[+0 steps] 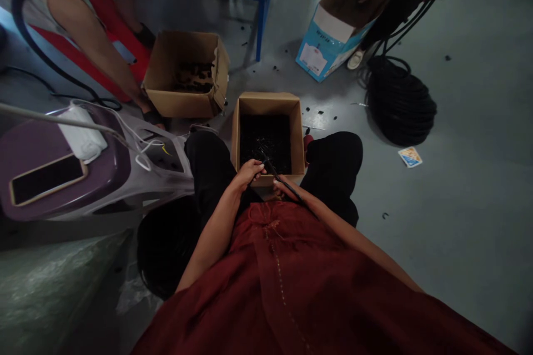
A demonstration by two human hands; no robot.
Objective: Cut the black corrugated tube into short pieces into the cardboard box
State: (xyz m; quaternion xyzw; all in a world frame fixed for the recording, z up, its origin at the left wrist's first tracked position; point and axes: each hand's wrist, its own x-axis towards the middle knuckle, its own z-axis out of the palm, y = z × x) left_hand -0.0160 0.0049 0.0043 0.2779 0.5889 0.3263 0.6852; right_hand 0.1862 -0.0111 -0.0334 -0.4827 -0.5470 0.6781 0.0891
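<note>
a short black cable piece (282,181) stretches between the person's bare hands over an open cardboard box (296,138) set between the knees, the left hand (250,173) closed on its upper end and the right hand (285,189) pinching its lower end. the box holds a dense heap of small black pieces (265,141). just ahead, a second open cardboard box (167,66) on the grey floor (470,122) holds a thinner layer of similar dark pieces (194,77). beyond, a blue-and-white carton (328,39) lies tipped beside a co-worker's legs (345,11), and a coil of black cable (400,102) sits on the floor, with black scraps (318,111) strewn nearby. at left, a phone (48,178) rests on a purple plastic panel (106,161).
</note>
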